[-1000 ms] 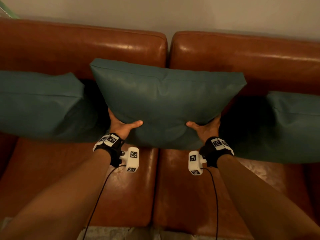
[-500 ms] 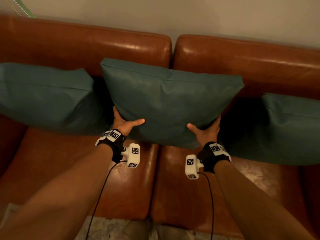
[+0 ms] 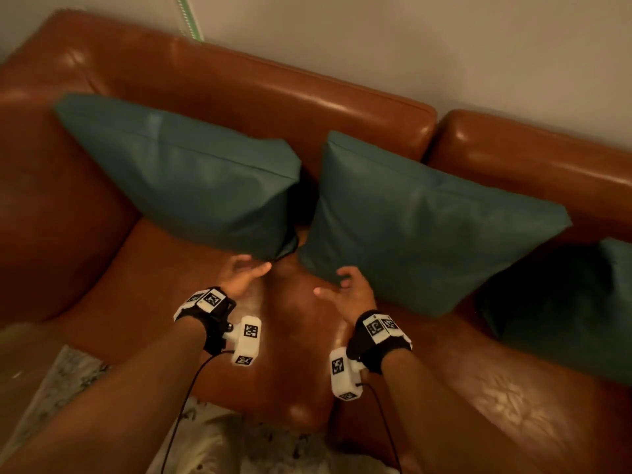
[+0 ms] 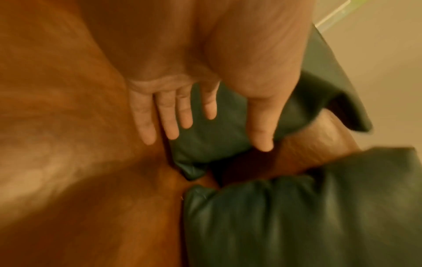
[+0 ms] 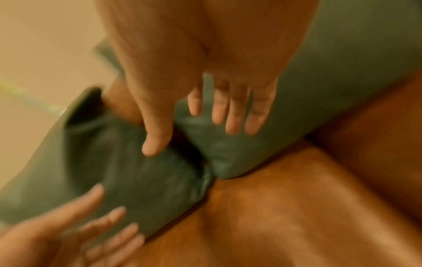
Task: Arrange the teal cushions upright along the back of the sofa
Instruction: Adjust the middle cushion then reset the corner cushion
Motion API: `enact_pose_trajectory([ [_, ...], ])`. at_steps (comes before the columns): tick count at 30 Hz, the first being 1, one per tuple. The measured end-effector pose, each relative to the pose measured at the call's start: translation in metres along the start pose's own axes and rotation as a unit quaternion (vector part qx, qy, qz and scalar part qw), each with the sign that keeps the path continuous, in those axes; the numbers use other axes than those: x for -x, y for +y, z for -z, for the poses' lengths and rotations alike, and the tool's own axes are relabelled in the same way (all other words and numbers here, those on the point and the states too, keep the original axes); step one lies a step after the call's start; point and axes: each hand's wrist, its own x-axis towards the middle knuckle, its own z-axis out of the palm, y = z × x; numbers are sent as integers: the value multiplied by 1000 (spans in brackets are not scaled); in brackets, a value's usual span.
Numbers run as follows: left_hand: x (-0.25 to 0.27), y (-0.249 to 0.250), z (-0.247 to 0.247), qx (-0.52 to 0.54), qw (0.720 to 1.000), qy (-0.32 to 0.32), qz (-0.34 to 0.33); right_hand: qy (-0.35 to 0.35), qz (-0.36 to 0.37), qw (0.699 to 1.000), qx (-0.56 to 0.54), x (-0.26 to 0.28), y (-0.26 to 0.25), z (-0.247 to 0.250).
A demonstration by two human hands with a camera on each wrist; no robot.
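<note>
Three teal cushions lean upright against the brown leather sofa's backrest (image 3: 273, 97): the left cushion (image 3: 191, 179), the middle cushion (image 3: 420, 220) and, cut off by the frame edge, the right cushion (image 3: 588, 302). My left hand (image 3: 242, 273) hovers with straight fingers at the left cushion's lower right corner (image 4: 205, 153). My right hand (image 3: 345, 290) is spread just in front of the middle cushion's lower left corner (image 5: 223, 162). Neither hand holds anything. In the left wrist view the middle cushion (image 4: 297, 216) fills the lower right.
The sofa's armrest (image 3: 51, 217) rises at the left and its seat (image 3: 290, 354) lies under my hands. A pale patterned rug (image 3: 212, 436) lies in front of the sofa. A plain wall (image 3: 410, 35) stands behind, with a green strip (image 3: 188, 15).
Both hands have let go of the middle cushion, which now leans on the backrest. The hands have shifted left to the gap between the left and middle cushions, and the view has swung left.
</note>
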Motion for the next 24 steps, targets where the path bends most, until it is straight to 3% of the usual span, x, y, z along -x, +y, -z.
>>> enact_pose_trajectory([
  [6,-45,9,140,50,996,42,60,-19,37,999,9,-25,-74,-92],
  [11,-118,56,229,5,998,65,-12,59,33,998,-14,-61,-109,-151],
  [15,-163,100,246,5,994,20,-106,128,-2,991,-42,-87,-122,-166],
  [18,-189,124,239,-11,983,8,-184,168,21,983,-74,-105,-133,-169],
  [24,-214,128,231,22,987,-29,-157,186,44,979,-74,-126,-152,-169],
])
